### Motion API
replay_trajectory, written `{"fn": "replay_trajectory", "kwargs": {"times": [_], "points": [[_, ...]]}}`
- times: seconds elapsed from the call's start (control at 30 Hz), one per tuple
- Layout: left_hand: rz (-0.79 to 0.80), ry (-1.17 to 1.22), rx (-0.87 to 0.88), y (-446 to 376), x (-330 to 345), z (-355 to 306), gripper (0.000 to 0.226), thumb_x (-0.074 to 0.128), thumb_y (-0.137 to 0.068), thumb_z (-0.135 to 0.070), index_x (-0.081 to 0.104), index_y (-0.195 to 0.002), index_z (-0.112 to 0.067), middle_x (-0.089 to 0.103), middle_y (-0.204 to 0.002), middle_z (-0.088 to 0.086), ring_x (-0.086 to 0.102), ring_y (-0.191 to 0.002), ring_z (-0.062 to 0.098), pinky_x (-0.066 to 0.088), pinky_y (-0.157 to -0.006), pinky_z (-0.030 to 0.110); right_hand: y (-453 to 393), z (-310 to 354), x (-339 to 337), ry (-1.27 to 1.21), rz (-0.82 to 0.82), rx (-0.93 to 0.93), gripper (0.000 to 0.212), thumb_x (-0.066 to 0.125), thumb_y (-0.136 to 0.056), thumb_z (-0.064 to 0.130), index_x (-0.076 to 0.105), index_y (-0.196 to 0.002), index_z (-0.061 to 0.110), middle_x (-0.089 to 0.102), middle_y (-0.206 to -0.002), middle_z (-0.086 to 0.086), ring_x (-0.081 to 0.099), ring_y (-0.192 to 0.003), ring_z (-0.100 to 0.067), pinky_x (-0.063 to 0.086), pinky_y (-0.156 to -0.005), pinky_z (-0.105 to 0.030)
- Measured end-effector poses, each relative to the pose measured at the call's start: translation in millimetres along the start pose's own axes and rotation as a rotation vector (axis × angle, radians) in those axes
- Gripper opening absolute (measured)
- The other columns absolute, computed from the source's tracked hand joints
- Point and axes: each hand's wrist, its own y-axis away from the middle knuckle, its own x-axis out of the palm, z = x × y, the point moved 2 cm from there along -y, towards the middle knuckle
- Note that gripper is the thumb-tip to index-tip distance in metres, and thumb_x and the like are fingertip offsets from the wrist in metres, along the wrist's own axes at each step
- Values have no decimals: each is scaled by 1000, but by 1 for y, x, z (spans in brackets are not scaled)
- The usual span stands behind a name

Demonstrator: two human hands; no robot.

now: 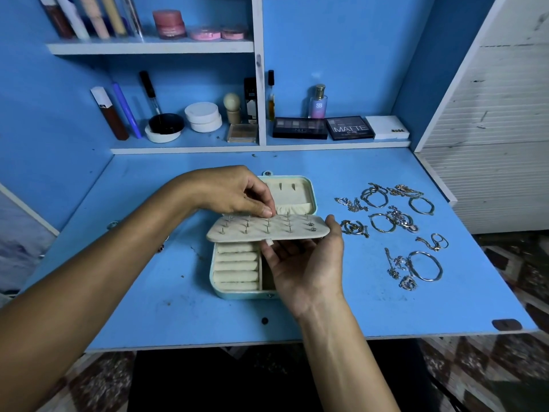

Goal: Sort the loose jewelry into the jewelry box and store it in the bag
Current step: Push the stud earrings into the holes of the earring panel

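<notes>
A pale mint jewelry box [234, 294] lies open at the middle of the blue desk, its cream lid [292, 190] tipped back. Its cream earring panel [267, 230], studded with several earring posts, is lifted flat above the ring rolls [236, 266]. My right hand [306, 269] holds the panel from below, thumb on its right end. My left hand [237, 190] pinches something small at the panel's far edge; what it is I cannot make out. Several loose bangles, chains and rings [395, 224] lie spread on the desk to the right of the box.
Shelves behind the desk hold cosmetics: eyeshadow palettes [323, 127], a perfume bottle [318, 102], white jars [203, 117], tubes and brushes. A white slatted panel [487, 144] stands at the right. The desk's front edge [267, 341] is near me, with patterned floor below. No bag is in view.
</notes>
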Motion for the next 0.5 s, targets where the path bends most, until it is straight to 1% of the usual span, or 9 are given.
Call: {"fn": "replay_trajectory", "kwargs": {"times": [0.07,0.13,0.2,0.27,0.3,0.37,0.43,0.5], "points": [[10,-3,-1,0,-2,-1,8,72,-87,-30,74,-95,-32,74,-98,-16,67,-98,2,49,-98,28,0,0,0,-3,-3,5,54,42,-99,55,69,-111,10,76,-88,-13,70,-86,-28,55,-77,-41],[23,8,-8,0,-6,-2,9,71,-89,-27,75,-97,-28,75,-100,-9,68,-100,11,50,-98,32,-1,0,0,-7,-3,10,54,42,-99,55,69,-110,9,75,-90,-14,70,-89,-29,55,-77,-41],[41,9,-10,-1,-8,-3,7,71,-90,-23,74,-96,-26,75,-99,-5,68,-99,14,51,-93,28,-1,0,0,-7,-3,12,55,42,-99,56,69,-109,9,75,-91,-14,69,-88,-29,56,-78,-41],[55,-32,-13,-3,-9,-5,6,70,-90,-25,74,-94,-26,75,-96,-8,68,-93,8,51,-85,22,-1,0,0,-5,-1,12,56,42,-99,56,70,-109,9,74,-91,-14,69,-87,-28,56,-79,-41],[60,-58,-19,-4,-9,-6,5,70,-90,-26,74,-94,-27,75,-93,-12,67,-88,2,51,-79,17,-1,-1,0,-4,-1,12,56,42,-99,56,70,-110,9,74,-92,-14,69,-87,-28,56,-80,-41],[70,-98,-36,-7,-9,-9,5,70,-90,-28,74,-91,-30,72,-83,-20,62,-75,-8,43,-67,8,-1,0,0,-4,-3,13,56,42,-99,56,69,-112,9,74,-94,-14,69,-88,-29,56,-80,-41],[80,-129,-50,-10,-9,-10,5,69,-90,-28,73,-89,-31,69,-77,-26,59,-71,-11,39,-65,6,-1,0,0,-5,-3,12,56,42,-99,56,69,-113,9,74,-95,-14,69,-89,-29,56,-79,-41],[91,-148,-58,-12,-9,-11,5,69,-90,-28,73,-89,-31,69,-78,-27,60,-73,-11,42,-70,11,-1,-1,0,-8,-5,8,55,42,-99,56,70,-110,10,74,-92,-13,69,-87,-28,56,-78,-40]]}}
